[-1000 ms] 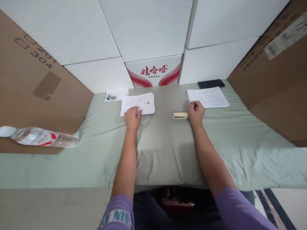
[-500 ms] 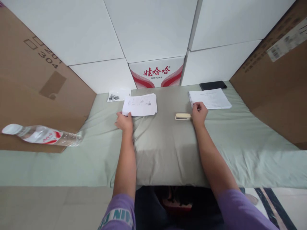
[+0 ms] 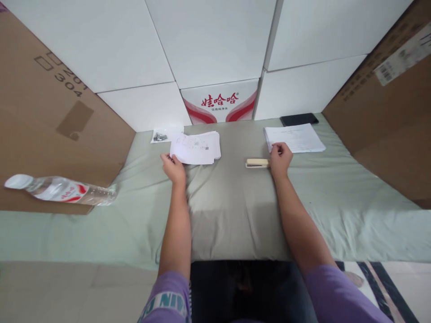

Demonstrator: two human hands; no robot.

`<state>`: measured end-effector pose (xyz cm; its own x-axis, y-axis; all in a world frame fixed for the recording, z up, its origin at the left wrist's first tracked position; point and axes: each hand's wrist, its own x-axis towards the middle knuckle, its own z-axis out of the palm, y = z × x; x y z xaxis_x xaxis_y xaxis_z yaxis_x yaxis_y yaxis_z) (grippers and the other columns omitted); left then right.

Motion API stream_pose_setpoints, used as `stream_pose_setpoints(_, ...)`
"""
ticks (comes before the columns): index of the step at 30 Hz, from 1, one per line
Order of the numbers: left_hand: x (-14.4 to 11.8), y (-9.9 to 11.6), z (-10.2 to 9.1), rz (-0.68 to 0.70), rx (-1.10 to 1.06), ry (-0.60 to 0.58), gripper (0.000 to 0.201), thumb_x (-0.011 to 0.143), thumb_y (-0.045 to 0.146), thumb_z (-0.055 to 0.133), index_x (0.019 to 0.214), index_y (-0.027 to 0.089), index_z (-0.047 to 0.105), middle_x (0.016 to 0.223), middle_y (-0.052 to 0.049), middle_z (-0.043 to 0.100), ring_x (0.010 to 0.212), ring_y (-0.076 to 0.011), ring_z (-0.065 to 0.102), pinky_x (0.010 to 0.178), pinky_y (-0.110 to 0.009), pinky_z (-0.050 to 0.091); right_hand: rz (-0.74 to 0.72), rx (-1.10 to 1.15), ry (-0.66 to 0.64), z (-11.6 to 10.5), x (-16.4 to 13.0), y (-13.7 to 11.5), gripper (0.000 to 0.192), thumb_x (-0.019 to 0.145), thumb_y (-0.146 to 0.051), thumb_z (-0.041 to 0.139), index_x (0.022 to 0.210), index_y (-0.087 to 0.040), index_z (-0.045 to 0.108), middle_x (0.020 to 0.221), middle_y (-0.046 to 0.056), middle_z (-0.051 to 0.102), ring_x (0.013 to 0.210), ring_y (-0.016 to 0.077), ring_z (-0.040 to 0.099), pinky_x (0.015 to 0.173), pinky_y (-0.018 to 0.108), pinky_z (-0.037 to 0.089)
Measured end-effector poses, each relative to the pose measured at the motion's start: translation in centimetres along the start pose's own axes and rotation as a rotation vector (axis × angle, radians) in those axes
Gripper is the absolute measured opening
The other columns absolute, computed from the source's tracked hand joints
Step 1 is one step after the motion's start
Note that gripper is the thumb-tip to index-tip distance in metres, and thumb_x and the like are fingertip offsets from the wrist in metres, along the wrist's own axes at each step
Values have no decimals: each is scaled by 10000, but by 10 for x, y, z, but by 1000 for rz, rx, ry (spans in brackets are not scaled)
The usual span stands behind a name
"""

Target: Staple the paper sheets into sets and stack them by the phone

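Now the left hand [image 3: 173,167] pinches the near-left corner of the top sheet [image 3: 193,151], which stretches toward 2 o'clock; the right hand [image 3: 280,158], fingers curled, touches the stapler [image 3: 257,163] at its 9 o'clock.

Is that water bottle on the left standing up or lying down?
Lying down. The bottle rests on its side on the green sheet, cap end pointing left, against the cardboard box.

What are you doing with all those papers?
The left hand is lifting the near corner of the left paper stack. The right hand rests on a beige stapler, just in front of the right paper stack. Everything lies on a pale green cloth.
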<state>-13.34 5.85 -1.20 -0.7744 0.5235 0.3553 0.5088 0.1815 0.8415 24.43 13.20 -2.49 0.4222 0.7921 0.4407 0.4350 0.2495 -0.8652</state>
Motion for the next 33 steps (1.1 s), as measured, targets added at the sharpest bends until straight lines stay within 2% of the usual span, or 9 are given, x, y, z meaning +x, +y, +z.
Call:
stream_pose_setpoints(6,9,1,11,-320,-714,-82,267,878,310,691,1054,196,527,842,13,656,586,-83,598,538,-210,521,-222,-65,3,-3,-4,-11,161,844,-240,501,818,-185,650,684,-5,573,678,159,531,707,311,427)
stream_pose_setpoints(10,7,10,11,-380,-948,-206,315,831,329,781,1077,205,629,837,14,691,613,-61,619,580,-173,536,-325,81,-168,1,-33,-48,158,916,-297,527,913,-204,654,855,42,651,775,168,594,720,313,483)
stream_pose_setpoints(13,3,15,10,-387,-1044,-291,337,828,337,799,1108,213,659,879,-3,733,633,-60,639,600,-155,550,-214,367,-400,19,-69,-72,256,949,-402,564,1131,-235,634,1154,91,660,862,168,657,637,283,520)
stream_pose_setpoints(16,1,17,9,-391,-1098,-360,325,857,347,776,1138,222,672,976,-25,766,731,-81,696,645,-157,571,-52,578,-572,43,-100,-78,570,878,-548,678,1361,-280,536,1461,131,527,1267,239,598,937,377,571)
stream_pose_setpoints(19,-4,21,7,-327,-1066,-411,287,909,354,714,1161,222,678,1135,-67,764,1009,-148,731,834,-231,610,203,713,-703,63,-115,-72,895,725,-667,791,1475,-310,459,1610,122,399,1495,286,395,1178,484,422)
stream_pose_setpoints(22,-10,26,5,-251,-976,-492,304,926,399,674,1163,208,676,1205,-111,741,1166,-209,694,953,-320,597,386,840,-805,70,-115,-69,930,651,-653,853,1447,-307,518,1557,106,496,1474,298,437,1205,515,389)
stream_pose_setpoints(26,-17,30,8,-293,-899,-611,383,827,454,759,1107,218,645,1088,-95,748,915,-196,738,774,-313,622,459,908,-907,65,-106,-73,667,641,-639,861,1155,-242,706,1177,91,744,1157,300,684,1025,520,558)
stream_pose_setpoints(29,-17,27,12,-276,-843,-619,406,767,470,785,1045,227,615,998,-56,732,785,-166,706,701,-300,598,408,815,-812,53,-91,-74,552,691,-666,812,988,-210,722,908,56,747,851,249,719,769,460,636)
stream_pose_setpoints(33,-11,20,11,2,-466,-384,267,882,471,613,908,205,612,993,-77,713,1008,-218,681,907,-378,547,167,559,-349,26,-59,-66,475,843,-684,667,891,-211,654,696,-6,630,591,157,619,554,317,567)
